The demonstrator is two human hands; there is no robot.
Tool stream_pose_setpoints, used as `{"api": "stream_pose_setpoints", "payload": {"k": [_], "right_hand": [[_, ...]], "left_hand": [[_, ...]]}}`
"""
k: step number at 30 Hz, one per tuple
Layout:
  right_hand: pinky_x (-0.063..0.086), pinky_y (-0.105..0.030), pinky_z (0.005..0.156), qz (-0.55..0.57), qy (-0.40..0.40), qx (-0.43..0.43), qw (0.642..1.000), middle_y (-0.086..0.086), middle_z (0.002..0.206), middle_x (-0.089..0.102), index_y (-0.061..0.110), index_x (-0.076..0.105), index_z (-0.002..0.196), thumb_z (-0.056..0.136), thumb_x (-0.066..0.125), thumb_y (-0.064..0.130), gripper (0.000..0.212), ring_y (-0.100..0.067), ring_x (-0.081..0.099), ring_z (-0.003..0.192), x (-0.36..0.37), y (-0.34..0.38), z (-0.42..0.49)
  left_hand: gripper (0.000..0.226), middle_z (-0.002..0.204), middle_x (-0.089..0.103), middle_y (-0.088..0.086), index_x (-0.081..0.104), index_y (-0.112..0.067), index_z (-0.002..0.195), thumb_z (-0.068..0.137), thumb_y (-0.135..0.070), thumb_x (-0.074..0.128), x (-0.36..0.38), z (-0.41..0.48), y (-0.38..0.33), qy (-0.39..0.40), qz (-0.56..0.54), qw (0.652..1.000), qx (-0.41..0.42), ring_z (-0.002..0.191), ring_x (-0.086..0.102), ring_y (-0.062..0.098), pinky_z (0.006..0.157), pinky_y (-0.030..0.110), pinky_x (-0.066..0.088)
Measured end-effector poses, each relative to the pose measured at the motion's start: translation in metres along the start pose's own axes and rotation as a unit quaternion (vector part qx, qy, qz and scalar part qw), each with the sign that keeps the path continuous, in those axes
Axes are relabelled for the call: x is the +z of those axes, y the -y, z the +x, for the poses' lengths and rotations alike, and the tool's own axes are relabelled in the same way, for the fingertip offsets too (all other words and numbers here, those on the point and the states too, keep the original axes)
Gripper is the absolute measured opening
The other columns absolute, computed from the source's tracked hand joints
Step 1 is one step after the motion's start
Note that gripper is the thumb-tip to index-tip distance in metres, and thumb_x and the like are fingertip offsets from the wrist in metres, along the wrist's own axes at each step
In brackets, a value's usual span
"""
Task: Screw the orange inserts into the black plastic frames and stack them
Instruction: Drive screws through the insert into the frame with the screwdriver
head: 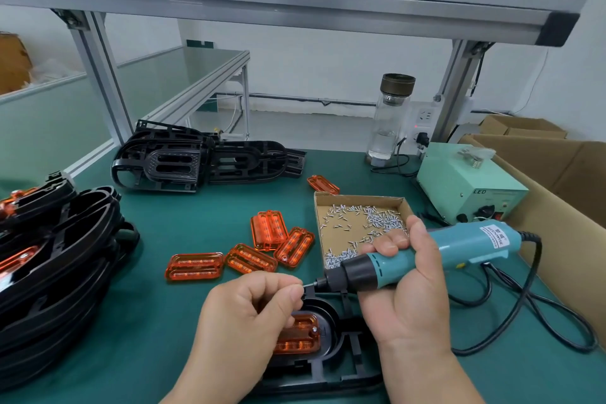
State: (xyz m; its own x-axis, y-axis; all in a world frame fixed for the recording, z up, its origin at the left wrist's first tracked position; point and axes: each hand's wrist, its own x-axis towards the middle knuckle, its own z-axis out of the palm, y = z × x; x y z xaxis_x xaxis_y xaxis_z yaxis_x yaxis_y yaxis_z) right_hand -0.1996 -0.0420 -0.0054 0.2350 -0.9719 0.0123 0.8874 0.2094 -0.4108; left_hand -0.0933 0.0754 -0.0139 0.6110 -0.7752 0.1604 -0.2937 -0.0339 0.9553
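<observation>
Two hands meet: your left hand [249, 315] pinches a screw [307, 286] onto the screwdriver [465, 241] your right hand [410, 305] grips; seat it straight before driving into the orange insert [296, 334].

Bright even light, soft shadows, bowed edges

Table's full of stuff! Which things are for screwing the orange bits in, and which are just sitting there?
For the job: electric screwdriver in right hand, screw pinched by left hand, box of screws, loose orange inserts, black frame, finished stack, empty frames.
Just lying about: water bottle, cardboard boxes.
</observation>
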Motion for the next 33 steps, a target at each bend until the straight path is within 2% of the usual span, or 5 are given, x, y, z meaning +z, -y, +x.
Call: {"api": "stream_pose_setpoints", "payload": {"k": [7, 12, 27, 31, 33], "right_hand": [[0.049, -0.02, 0.057, 0.0, 0.022, -0.005, 1.0, 0.011, 0.061, 0.046, 0.024, 0.054, 0.093, 0.08, 0.061, 0.024, 0.015, -0.003, 0.046, 0.048, 0.0007, -0.0023, -0.0032], [0.048, -0.021, 0.058, 0.009, 0.012, -0.006, 1.0, 0.011, 0.062, 0.045, 0.024, 0.054, 0.089, 0.082, 0.059, 0.024, 0.009, -0.003, 0.045, 0.048, -0.0002, -0.003, -0.0025], [0.047, -0.02, 0.059, -0.001, 0.0, -0.001, 1.0, 0.011, 0.06, 0.045, 0.024, 0.05, 0.087, 0.082, 0.06, 0.024, 0.012, -0.002, 0.045, 0.048, 0.0028, -0.0093, -0.0072], [0.047, -0.02, 0.06, -0.005, -0.002, -0.001, 1.0, 0.012, 0.06, 0.044, 0.024, 0.05, 0.087, 0.079, 0.061, 0.025, 0.014, -0.003, 0.044, 0.047, 0.0036, -0.0076, -0.0065], [0.047, -0.02, 0.06, -0.003, -0.006, 0.0, 1.0, 0.012, 0.06, 0.044, 0.024, 0.051, 0.082, 0.078, 0.061, 0.025, 0.012, -0.002, 0.044, 0.048, 0.0034, -0.0054, -0.0056]], "left_hand": [[0.028, 0.067, 0.071, -0.01, 0.07, -0.044, 0.074, 0.079, -0.016, 0.071, -0.0066, 0.0013, 0.002, 0.019, 0.017, 0.999, 0.022, 0.057, 0.065, 0.003, 0.052, 0.008, 0.045], [0.022, 0.062, 0.069, -0.006, 0.072, -0.034, 0.071, 0.081, -0.014, 0.07, -0.0048, 0.0002, 0.0025, 0.027, 0.004, 0.999, 0.026, 0.052, 0.062, 0.001, 0.05, 0.009, 0.045], [0.02, 0.056, 0.066, -0.008, 0.068, -0.031, 0.066, 0.083, -0.02, 0.067, -0.0064, 0.0007, 0.0044, 0.027, 0.034, 0.998, 0.037, 0.049, 0.06, 0.002, 0.05, 0.008, 0.042], [0.02, 0.055, 0.066, -0.009, 0.07, -0.032, 0.064, 0.08, -0.019, 0.069, -0.0043, 0.0015, 0.0036, 0.032, 0.008, 0.999, 0.031, 0.047, 0.058, -0.002, 0.05, 0.007, 0.042], [0.014, 0.058, 0.068, -0.008, 0.072, -0.033, 0.063, 0.074, -0.025, 0.073, -0.004, 0.0018, 0.0031, 0.035, -0.018, 0.999, 0.025, 0.051, 0.061, 0.0, 0.052, 0.007, 0.044]]}}
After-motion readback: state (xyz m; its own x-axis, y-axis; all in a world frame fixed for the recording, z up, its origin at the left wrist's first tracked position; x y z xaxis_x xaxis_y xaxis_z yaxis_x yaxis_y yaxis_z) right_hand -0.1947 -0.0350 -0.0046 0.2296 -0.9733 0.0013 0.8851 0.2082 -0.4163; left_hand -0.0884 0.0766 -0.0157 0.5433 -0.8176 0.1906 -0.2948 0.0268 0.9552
